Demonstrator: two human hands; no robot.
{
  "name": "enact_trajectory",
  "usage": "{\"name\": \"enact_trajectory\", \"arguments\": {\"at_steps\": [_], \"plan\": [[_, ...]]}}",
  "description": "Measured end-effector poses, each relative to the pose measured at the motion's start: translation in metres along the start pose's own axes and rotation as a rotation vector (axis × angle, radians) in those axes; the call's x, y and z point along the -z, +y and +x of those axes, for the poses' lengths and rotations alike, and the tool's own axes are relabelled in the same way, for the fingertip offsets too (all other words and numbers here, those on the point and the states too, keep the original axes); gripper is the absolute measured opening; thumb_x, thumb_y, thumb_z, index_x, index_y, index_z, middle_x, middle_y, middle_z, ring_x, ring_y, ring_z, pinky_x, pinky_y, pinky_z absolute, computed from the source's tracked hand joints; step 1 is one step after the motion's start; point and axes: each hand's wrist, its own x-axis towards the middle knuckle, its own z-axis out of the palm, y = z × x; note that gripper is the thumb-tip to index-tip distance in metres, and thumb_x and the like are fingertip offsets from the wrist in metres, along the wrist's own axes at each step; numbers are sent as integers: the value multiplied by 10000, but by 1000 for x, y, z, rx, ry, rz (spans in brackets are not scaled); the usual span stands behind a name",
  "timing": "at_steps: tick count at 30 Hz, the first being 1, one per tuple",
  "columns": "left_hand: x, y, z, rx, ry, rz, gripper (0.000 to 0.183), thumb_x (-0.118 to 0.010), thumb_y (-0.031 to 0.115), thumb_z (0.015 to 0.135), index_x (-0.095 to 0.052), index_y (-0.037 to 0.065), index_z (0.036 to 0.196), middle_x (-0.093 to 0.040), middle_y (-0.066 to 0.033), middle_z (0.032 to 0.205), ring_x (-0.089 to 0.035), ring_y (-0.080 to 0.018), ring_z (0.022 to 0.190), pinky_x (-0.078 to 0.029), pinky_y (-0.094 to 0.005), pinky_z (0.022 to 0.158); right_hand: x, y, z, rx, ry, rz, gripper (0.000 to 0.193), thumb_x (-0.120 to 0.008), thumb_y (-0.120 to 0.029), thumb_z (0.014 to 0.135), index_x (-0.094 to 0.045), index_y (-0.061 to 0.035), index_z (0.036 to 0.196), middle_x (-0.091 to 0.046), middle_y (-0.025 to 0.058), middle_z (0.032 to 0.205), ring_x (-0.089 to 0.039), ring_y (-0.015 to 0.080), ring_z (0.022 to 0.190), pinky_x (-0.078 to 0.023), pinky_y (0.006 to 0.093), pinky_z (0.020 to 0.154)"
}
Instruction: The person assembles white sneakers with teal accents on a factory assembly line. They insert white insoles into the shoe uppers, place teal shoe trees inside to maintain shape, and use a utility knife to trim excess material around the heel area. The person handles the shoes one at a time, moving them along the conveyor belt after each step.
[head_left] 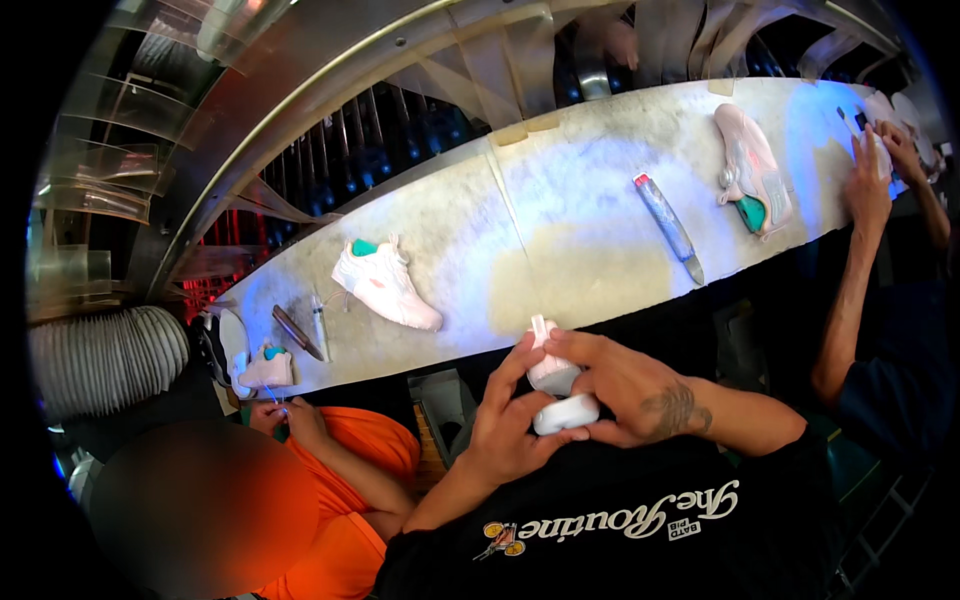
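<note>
Close to my chest, my left hand and my right hand are both closed on a pale pink sneaker upper and a white sole. The sole's rounded end faces me. At the far end, a narrow pink tab stands up between my fingers. My grip hides much of both pieces, so I cannot tell how far they are joined. On the table to the left, another pink sneaker with a green lining lies on its side. Farther right rests a third pink sneaker, also green inside.
A long pale table curves before me. On it lie a blue-handled tool, a dark tool and a slim brush-like tool. Someone in orange works at left; another person's hands are at far right. Strip curtains hang behind.
</note>
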Motion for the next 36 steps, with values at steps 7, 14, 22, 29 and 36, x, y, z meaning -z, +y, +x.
{"name": "enact_trajectory", "arguments": {"at_steps": [7, 14, 22, 29, 36], "plan": [[5, 0, 2, 5, 44, 36, 579, -1027, 293, 778, -681, -8, 1132, -648, -241, 1431, -623, -511, 1420, -578, -550, 1130, -3, -4, 3, -25, 27, -13, 483, -943, -224, 855, -595, 60, 1033, -587, 378, 1488, -644, 524, 1370, -563, 562, 1159], [12, 0, 21, -30, -7, 130, 588, -1026, 301, 781, -665, -21, 1115, -692, -250, 1334, -699, -470, 1309, -614, -506, 1060, 6, -1, 16, -96, -18, 33, 524, -948, -245, 861, -589, 86, 1051, -573, 398, 1488, -589, 549, 1429, -548, 547, 1182], [10, -4, 29, -18, 63, 139, 539, -1028, 259, 777, -636, 1, 1042, -736, -203, 1159, -770, -388, 1009, -673, -465, 922, 5, 2, 19, -116, -32, 1, 478, -909, -176, 892, -618, 127, 1121, -614, 360, 1458, -603, 509, 1426, -534, 525, 1209], [8, -10, 33, 63, 87, 46, 524, -1039, 224, 742, -632, 39, 1014, -737, -141, 1069, -756, -311, 922, -673, -430, 885, 11, 6, 27, -150, -22, -7, 449, -963, -142, 816, -604, 57, 999, -700, 304, 1259, -739, 468, 1243, -673, 473, 963], [11, -13, 45, 167, 72, -29, 471, -1040, 157, 703, -648, 54, 942, -705, -130, 1043, -728, -262, 918, -641, -407, 941, 17, 11, 28, -295, -83, 83, 622, -921, -97, 816, -615, 122, 1311, -660, 278, 1360, -732, 435, 1185, -659, 445, 962]]}}
